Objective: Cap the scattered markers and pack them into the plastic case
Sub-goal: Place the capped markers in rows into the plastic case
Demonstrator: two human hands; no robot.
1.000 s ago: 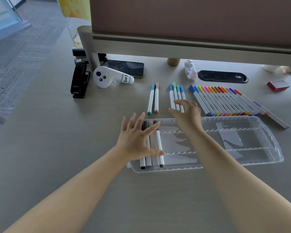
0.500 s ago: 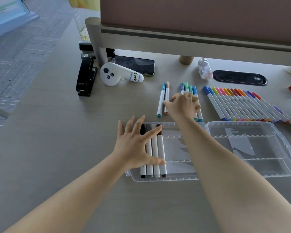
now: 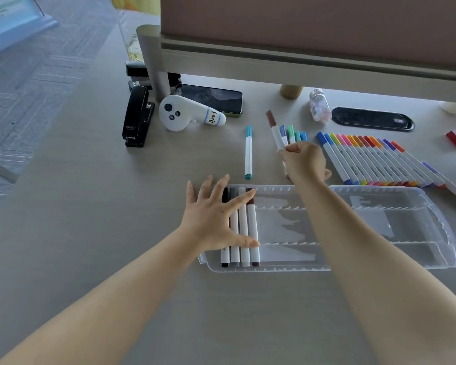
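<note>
The right hand [image 3: 304, 162] pinches a brown-capped marker [image 3: 274, 130] by its white barrel, fingers curled round it, cap end raised and pointing far; it is lifted clear of the table, probably on its way to the case. The left hand [image 3: 216, 217] lies spread wide, fingers straight, pressing on the four markers [image 3: 244, 233] already packed at the left end of the plastic case [image 3: 379, 267]; the press seems meant to keep them seated in their slots and the light tray steady while the next one comes. The case sits open just near of the loose markers, most of its slots bare; the next free slot appears to be the one just right of the packed brown marker. Left of the right hand a teal marker [image 3: 248, 154] lies alone on the table [image 3: 90, 206]; a small cluster of blue and green markers [image 3: 292, 134] shows just beyond the knuckles; a long row of coloured markers [image 3: 374, 159] lies to the right, all capped as far as can be seen. Farther off stand a black stapler [image 3: 137, 117], a white controller [image 3: 187, 114] and a phone [image 3: 216, 98].
</note>
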